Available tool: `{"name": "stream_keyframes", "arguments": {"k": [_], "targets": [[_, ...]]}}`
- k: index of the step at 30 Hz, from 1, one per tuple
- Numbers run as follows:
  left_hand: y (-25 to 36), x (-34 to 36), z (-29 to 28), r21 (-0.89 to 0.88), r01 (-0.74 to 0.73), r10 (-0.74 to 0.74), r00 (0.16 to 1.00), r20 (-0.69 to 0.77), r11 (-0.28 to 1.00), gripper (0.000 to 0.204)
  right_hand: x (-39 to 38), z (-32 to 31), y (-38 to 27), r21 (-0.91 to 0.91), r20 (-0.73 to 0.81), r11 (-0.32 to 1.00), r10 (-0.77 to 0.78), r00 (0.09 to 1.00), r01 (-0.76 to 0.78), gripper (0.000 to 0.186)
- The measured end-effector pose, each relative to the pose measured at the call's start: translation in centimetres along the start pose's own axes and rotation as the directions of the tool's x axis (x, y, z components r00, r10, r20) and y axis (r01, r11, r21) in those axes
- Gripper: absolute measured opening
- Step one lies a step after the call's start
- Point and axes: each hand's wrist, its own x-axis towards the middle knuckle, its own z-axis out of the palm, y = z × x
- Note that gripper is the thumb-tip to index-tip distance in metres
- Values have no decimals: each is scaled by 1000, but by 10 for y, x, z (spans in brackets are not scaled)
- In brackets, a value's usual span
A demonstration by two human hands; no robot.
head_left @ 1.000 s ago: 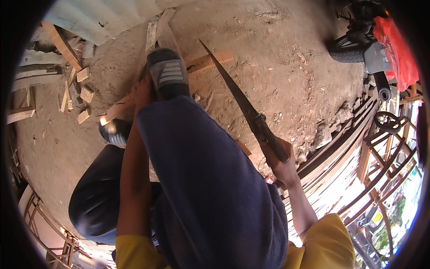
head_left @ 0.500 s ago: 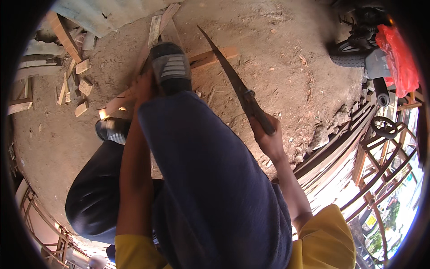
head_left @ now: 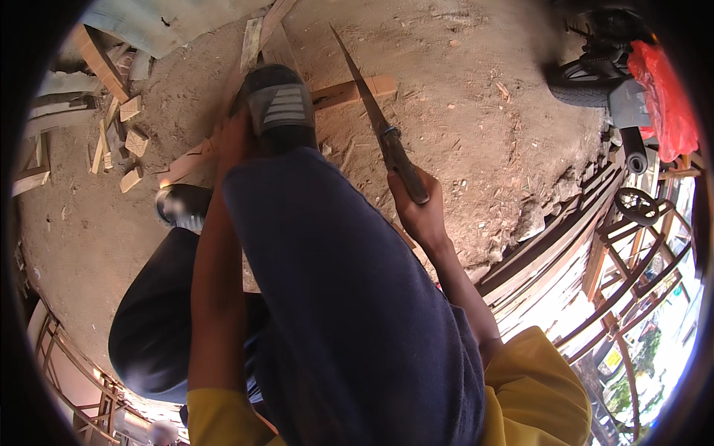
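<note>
A handsaw (head_left: 372, 108) with a dark tapering blade and a worn wooden handle is gripped in my right hand (head_left: 422, 212), its tip pointing away from me over the dirt. To the left, my left hand (head_left: 235, 137) closes on a wooden board (head_left: 190, 162) beside my raised shoe (head_left: 279, 105). That shoe rests on the crossed timber, and its toe and the hand's own back hide most of the left fingers. Another reddish wooden plank (head_left: 353, 91) runs out to the right from under the shoe, near the saw blade but apart from it as far as I can see.
Wood offcuts (head_left: 136, 141) lie scattered at the left, below a corrugated metal sheet (head_left: 160, 22). Stacked planks (head_left: 554, 230) and a wooden frame (head_left: 632, 275) stand at the right. A wheeled vehicle's tyre (head_left: 576, 93) and a red plastic bag (head_left: 658, 104) are at the far right.
My right hand has shifted left and slightly away from me, carrying the saw with it, and the blade stands a little steeper. My left hand stays at the board beside the shoe.
</note>
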Motion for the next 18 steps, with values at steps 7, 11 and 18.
{"name": "stream_keyframes", "arguments": {"k": [7, 11, 18], "targets": [[-25, 13, 18, 72, 47, -49, 998, 36, 996, 51, -64, -41, 28, -76, 84, 997, 29, 996, -23, 19], [-9, 15, 19, 40, 3, -4, 1000, 26, 999, 48, 6, -20, 34, 69, 33, 997, 13, 999, -15, 21], [-23, 6, 0, 7, 6, -7, 996, 93, 1000, 43, -26, -47, 14, 21, 85, 1000, 7, 996, -9, 20]]}}
